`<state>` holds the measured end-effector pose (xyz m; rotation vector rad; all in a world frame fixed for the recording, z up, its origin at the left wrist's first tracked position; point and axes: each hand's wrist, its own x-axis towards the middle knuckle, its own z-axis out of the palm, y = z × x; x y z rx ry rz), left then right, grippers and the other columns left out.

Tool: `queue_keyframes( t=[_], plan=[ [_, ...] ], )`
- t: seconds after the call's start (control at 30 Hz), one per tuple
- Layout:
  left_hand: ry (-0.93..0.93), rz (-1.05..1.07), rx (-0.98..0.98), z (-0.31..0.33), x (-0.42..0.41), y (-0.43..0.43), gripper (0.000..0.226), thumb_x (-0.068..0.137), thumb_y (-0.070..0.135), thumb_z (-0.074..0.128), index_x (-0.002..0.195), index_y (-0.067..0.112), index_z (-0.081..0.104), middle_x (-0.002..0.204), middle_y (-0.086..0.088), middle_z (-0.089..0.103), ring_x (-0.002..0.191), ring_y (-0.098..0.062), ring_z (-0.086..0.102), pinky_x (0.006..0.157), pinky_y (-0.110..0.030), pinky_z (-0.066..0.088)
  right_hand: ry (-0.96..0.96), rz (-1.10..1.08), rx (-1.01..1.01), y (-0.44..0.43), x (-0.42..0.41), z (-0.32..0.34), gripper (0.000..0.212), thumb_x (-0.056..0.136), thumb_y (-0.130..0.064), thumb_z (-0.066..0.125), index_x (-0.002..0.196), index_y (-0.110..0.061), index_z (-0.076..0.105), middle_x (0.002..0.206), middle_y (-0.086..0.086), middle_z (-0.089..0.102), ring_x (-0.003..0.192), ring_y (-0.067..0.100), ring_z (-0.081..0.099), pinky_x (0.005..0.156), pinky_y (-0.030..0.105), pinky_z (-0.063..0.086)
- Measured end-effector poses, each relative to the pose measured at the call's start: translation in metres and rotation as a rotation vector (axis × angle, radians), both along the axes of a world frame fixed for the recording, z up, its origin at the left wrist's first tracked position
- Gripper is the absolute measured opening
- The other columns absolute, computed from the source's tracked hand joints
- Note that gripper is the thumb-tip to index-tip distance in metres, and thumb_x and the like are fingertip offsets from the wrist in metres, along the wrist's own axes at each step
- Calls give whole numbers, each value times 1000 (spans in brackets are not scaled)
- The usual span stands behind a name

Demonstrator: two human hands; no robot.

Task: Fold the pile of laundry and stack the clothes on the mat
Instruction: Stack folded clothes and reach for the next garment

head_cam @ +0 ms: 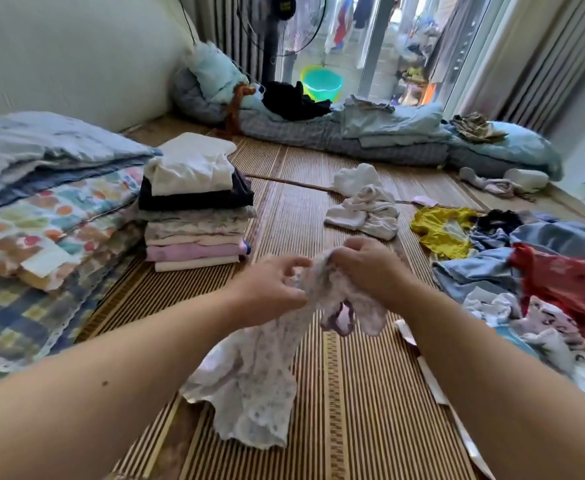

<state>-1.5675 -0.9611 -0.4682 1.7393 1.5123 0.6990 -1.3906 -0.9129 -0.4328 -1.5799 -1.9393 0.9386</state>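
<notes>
We count two hands, the left hand (270,289) and the right hand (367,268), and together they hold one pale dotted garment (259,368). On the mat (353,393) stands one stack of folded clothes (195,206); its layers we cannot count exactly. There is one unfolded pile (543,278), one white crumpled bundle (363,206), one green bucket (322,83) and one fan (280,22).

A striped woven mat (346,393) carries a folded stack (195,206), crumpled white clothes (365,206) and an unfolded laundry pile (533,268).
</notes>
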Motion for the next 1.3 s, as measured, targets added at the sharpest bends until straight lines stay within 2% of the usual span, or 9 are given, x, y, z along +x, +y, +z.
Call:
queue_keyframes(
  t=[0.17,0.27,0.4,0.57,0.67,0.77,1.0,1.13,1.3],
  plan=[
    [254,-6,338,79,32,-4,23,78,43,69,92,31,54,76,15,53,73,-9,57,59,-18,40,95,109,114,-33,8,90,32,95,-33,57,95,-2,60,86,17,63,74,27,58,72,46,52],
    [217,28,386,111,29,-7,23,90,12,55,72,25,56,66,9,55,64,-12,54,56,-18,41,-20,126,210,-50,34,124,28,77,-42,76,90,-22,61,66,-6,67,54,7,57,47,19,46],
    [25,-40,244,134,18,-17,21,82,11,60,95,15,76,91,-6,75,93,-29,69,88,-47,55,-263,140,203,-62,64,143,27,71,-27,83,92,-27,67,80,-1,69,63,11,59,61,25,48],
    [-136,-21,123,140,27,-29,23,88,-5,59,103,3,74,103,-22,71,97,-31,65,101,-51,47,233,66,72,-76,76,155,16,88,-16,68,82,-2,64,49,1,57,39,9,47,39,19,37],
    [-270,-6,181,151,44,-41,23,92,5,56,111,4,67,92,-2,68,77,-7,64,67,-17,52,545,36,-22,-84,72,160,11,91,-7,61,82,0,60,54,7,56,39,14,50,37,20,39],
    [-323,-81,290,154,65,-58,15,89,25,67,94,12,67,80,3,66,68,2,63,61,-17,49,751,45,-111,-90,64,162,10,95,-4,52,89,0,58,71,14,54,49,15,55,44,21,47],
    [188,-65,163,137,84,-60,16,88,42,66,88,28,73,84,12,73,80,-6,69,76,-26,55,803,-83,89,-91,72,177,24,91,5,53,85,-12,68,80,12,67,69,21,64,58,29,56],
    [187,1,109,150,57,-49,27,94,38,60,80,18,71,57,9,65,48,1,56,46,-16,42,861,-136,64,-88,98,180,22,90,6,56,76,-6,69,67,9,68,56,16,65,50,29,58],
    [705,136,261,169,28,-37,44,91,47,57,55,22,58,52,8,55,51,-7,50,48,-26,30,606,-187,45,-78,125,169,19,95,-7,54,86,-6,71,47,5,48,27,9,35,30,14,25]
  ],
)
